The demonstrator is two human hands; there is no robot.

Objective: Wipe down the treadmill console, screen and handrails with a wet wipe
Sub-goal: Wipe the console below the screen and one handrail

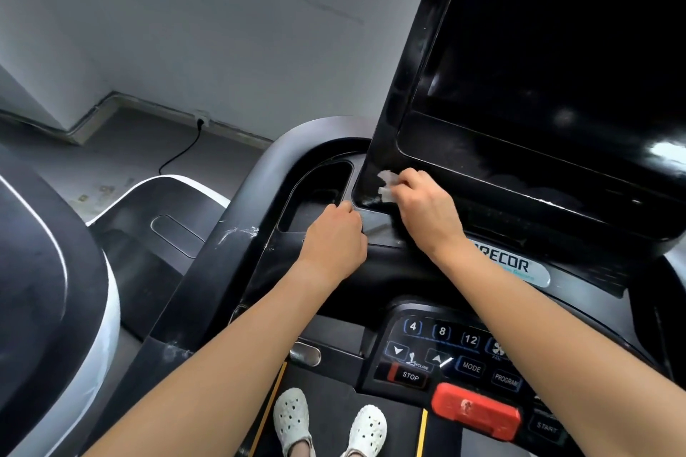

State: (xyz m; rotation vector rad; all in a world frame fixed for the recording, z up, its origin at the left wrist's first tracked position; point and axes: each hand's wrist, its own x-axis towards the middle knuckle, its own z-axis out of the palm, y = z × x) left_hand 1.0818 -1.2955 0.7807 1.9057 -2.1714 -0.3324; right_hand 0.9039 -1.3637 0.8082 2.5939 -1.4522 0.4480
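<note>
The treadmill's big black screen (549, 48) rises at the upper right above the dark console (375, 263). My right hand (427, 208) grips a small crumpled white wet wipe (386, 185) and holds it against the lower left corner of the screen's glossy frame, where pale smears show. My left hand (336, 237) rests on the console ledge just left of it, fingers curled over the edge of the cup holder recess (315, 193). The left handrail (222, 234) curves down toward me, with white scuffs on it.
A keypad with number, MODE, PROGRAM and STOP buttons (445, 352) and a red safety bar (477, 410) lie at lower right. My feet in white clogs (326, 423) stand on the belt. Another machine (55, 271) stands at left; a black cable (185, 148) runs to a wall socket.
</note>
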